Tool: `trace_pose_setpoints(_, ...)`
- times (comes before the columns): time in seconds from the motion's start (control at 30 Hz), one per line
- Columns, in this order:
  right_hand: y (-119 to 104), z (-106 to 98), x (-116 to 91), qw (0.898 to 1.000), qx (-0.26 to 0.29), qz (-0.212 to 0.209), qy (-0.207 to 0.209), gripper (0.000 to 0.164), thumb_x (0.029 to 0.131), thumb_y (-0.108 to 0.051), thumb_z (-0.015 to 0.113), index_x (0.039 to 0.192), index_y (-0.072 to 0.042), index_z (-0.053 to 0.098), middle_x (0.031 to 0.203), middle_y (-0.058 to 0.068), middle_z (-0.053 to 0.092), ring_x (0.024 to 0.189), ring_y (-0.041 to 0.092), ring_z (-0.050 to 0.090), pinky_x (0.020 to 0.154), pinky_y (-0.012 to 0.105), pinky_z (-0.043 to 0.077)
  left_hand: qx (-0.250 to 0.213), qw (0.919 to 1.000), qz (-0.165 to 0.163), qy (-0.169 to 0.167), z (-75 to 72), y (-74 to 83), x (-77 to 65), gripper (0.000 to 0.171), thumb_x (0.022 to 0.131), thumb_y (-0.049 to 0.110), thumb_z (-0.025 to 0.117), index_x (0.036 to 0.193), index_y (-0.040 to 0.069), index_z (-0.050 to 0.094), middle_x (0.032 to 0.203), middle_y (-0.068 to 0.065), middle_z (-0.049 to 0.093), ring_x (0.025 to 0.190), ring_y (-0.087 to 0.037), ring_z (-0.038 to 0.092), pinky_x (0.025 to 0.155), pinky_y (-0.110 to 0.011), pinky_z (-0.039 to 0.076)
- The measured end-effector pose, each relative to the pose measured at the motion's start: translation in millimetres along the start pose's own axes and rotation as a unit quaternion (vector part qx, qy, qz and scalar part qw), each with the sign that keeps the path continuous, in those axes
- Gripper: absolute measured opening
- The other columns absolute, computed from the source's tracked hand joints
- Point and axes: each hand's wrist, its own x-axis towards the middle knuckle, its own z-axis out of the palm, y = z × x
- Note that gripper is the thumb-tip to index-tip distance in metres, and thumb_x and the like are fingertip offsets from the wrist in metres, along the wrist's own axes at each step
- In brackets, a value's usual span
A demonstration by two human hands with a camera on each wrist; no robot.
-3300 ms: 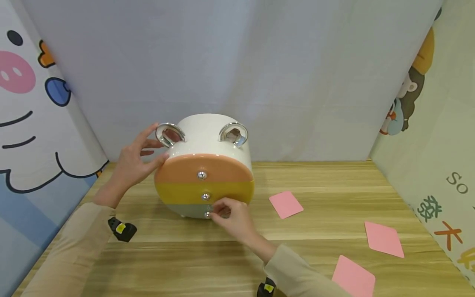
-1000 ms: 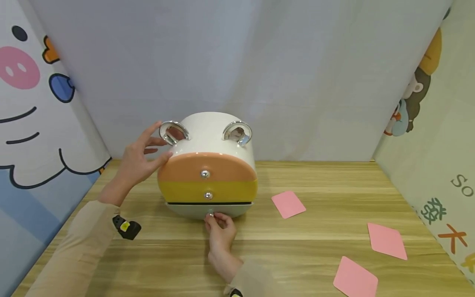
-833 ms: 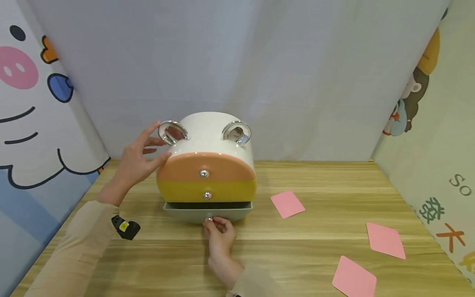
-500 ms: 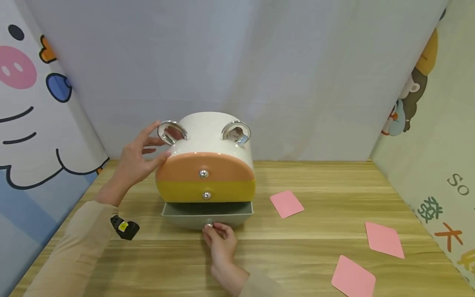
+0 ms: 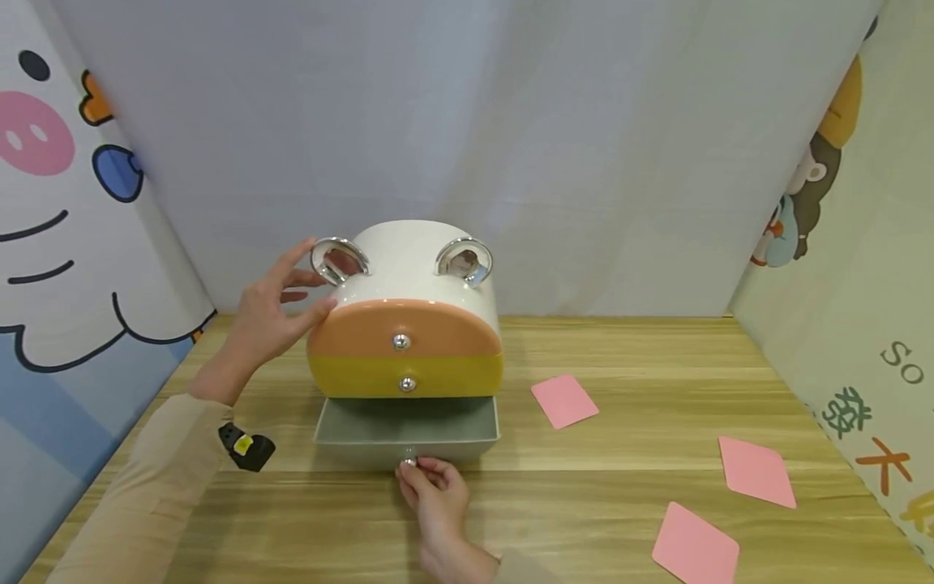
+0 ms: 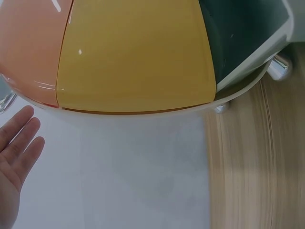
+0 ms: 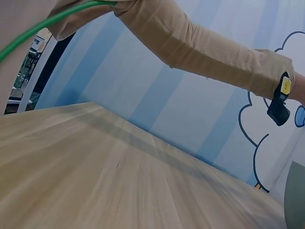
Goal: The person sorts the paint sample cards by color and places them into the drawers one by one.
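Note:
A small rounded drawer box with a white shell, two silver ear-like loops and stacked drawers stands on the table. Its orange drawer and yellow drawer are flush with the shell. Below them the grey-green drawer is pulled well out, and nothing shows in its visible inside. My right hand pinches the silver knob of this drawer; the right wrist view does not show the hand. At the box's left side my left hand rests with its index finger by the silver ear loop and its thumb at the orange front's edge.
Three pink square cards, a near one, a right one and one beside the box, lie on the wooden table. A grey-white curtain hangs behind. Printed panels stand at both sides.
My right hand took hold of the lowest drawer's knob and drew the drawer out toward me, from closed to wide open. My left hand stays at the box's left side.

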Motion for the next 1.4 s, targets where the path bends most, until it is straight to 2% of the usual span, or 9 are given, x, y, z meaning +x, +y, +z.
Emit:
trace_pose_setpoints(0.23,1,-4,-6,1.0,0.002,0.008,-0.003,0.02,0.077,0.008,0.064,0.093,0.007,0.051,0.078,0.002,0.056,0.07,0.012,0.063,0.07,0.023,0.054,-0.003,1.0,0.0,0.001,0.5,-1.0,0.5,0.071,0.081,0.01,0.067,0.142,0.014,0.031,0.103,-0.023,0.06,0.096,-0.04,0.058,0.081,-0.055,0.048)
trace_pose_setpoints(0.73,4,-9,-16,1.0,0.002,0.019,-0.009,0.019,0.076,0.006,0.066,0.089,0.004,0.052,0.081,0.007,0.059,0.073,0.013,0.064,0.072,0.025,0.054,0.004,1.0,-0.001,0.001,-0.5,1.1,2.0,0.071,0.081,0.009,0.066,0.142,0.013,0.031,0.103,-0.022,0.061,0.095,-0.037,0.059,0.081,-0.051,0.049)
trace_pose_setpoints(1.0,5,-12,-18,1.0,-0.009,0.021,-0.011,0.019,0.076,0.005,0.066,0.089,0.004,0.052,0.079,0.006,0.059,0.072,0.012,0.064,0.068,0.023,0.054,0.004,1.0,-0.001,-0.003,-0.2,1.4,1.6,0.071,0.081,0.01,0.066,0.142,0.013,0.03,0.103,-0.022,0.061,0.096,-0.038,0.059,0.081,-0.052,0.049)
trace_pose_setpoints(1.23,5,-22,-16,0.997,-0.061,0.037,-0.025,0.018,0.073,0.007,0.065,0.087,0.003,0.054,0.072,0.0,0.058,0.066,0.009,0.061,0.065,0.024,0.055,0.0,1.0,-0.007,-0.003,-0.7,1.5,-0.1,0.071,0.082,0.009,0.066,0.143,0.016,0.03,0.103,-0.022,0.06,0.096,-0.038,0.058,0.082,-0.052,0.048)
trace_pose_setpoints(1.4,-5,-40,-14,0.987,-0.133,0.052,-0.08,0.022,0.075,0.002,0.065,0.094,0.005,0.053,0.076,0.001,0.055,0.069,0.009,0.061,0.069,0.029,0.056,0.001,0.9999,-0.009,-0.005,-0.1,1.5,0.0,0.071,0.082,0.01,0.066,0.143,0.016,0.03,0.104,-0.022,0.06,0.097,-0.037,0.058,0.082,-0.052,0.048)
